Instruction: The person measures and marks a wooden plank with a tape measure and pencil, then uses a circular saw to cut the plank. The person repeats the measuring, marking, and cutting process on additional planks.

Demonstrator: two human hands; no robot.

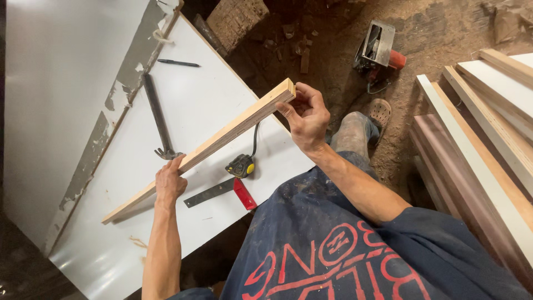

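A white laminated board [183, 100] serves as the work surface, bearing a black pen [177, 63], a claw bar [157, 118], a tape measure [241, 165] and a red-handled square [222, 193].

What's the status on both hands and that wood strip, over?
Left hand and right hand both gripping the plywood strip, tilted above the white board. Tape measure, square underneath, untouched.

My wooden strip [214, 143] crosses above the tabletop [139, 233]; tape measure [241, 165] and square [222, 193] lie beneath it, hammer [158, 119] to their left.
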